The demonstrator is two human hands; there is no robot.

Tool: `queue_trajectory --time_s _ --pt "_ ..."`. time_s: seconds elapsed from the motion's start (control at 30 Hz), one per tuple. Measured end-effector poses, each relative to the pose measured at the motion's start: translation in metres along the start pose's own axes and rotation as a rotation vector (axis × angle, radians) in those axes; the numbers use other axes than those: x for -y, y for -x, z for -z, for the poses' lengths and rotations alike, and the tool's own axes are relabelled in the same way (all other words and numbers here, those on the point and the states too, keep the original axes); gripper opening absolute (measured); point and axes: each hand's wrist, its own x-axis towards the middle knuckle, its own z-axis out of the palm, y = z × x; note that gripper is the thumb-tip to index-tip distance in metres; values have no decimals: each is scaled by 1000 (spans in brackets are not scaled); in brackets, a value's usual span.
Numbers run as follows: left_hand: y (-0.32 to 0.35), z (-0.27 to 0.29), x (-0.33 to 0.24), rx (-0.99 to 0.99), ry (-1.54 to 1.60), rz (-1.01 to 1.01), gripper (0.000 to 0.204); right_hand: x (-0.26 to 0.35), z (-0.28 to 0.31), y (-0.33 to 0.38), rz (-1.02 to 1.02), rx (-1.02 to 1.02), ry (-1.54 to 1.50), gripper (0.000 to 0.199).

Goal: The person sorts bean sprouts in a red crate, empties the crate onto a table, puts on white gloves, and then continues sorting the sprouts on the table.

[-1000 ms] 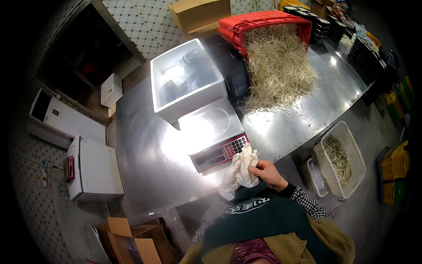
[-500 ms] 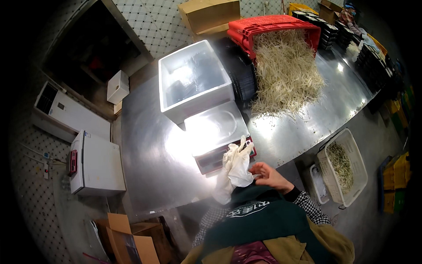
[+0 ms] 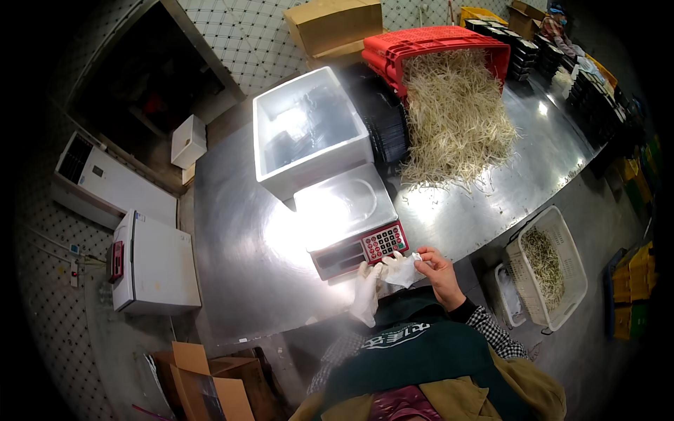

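Note:
My left hand (image 3: 365, 293) wears a thin white glove and grips part of a second, loose white glove (image 3: 400, 271). Bare fingers of my right hand (image 3: 440, 275) pinch the other end of that loose glove. It is stretched between both hands, in front of my dark green apron (image 3: 421, 326). Just beyond the hands stands a weighing scale (image 3: 351, 235) with a flat metal pan, a dark display and a red-bordered keypad (image 3: 384, 242). My left fingertips are close to its front edge; whether they touch it I cannot tell.
On the metal table (image 3: 225, 231) stand a white foam box (image 3: 312, 165), stacked black trays (image 3: 386, 123) and a tipped red crate (image 3: 382, 52) spilling bean sprouts (image 3: 456, 119). A white basket of sprouts (image 3: 544, 266) is on the right. An opened cardboard box (image 3: 210, 386) sits lower left.
My right hand has taken hold of the loose glove and drawn it to the right. The glove has swung down from upright, uncovering the keypad. My left hand stays near the scale.

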Motion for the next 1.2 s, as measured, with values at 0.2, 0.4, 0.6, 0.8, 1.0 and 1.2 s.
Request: queue_trajectory --time_s 0.2,0.4,0.6,0.8,1.0,1.2 --pt "37 -54 -30 169 -141 -227 43 10 -11 -3 90 177 414 13" --pt "38 -51 -32 156 -128 -242 44 14 -21 4 257 252 751 23" --pt "42 -50 -37 259 -4 -250 45 16 -18 -1 253 26 652 19" --pt "35 -44 -34 266 -129 -462 51 -1 4 -2 -64 72 427 19" --pt "35 -43 -30 123 -139 -351 50 7 -11 1 267 -91 522 15" --pt "39 -37 -41 206 -11 -49 38 25 -17 6 353 -46 663 13"
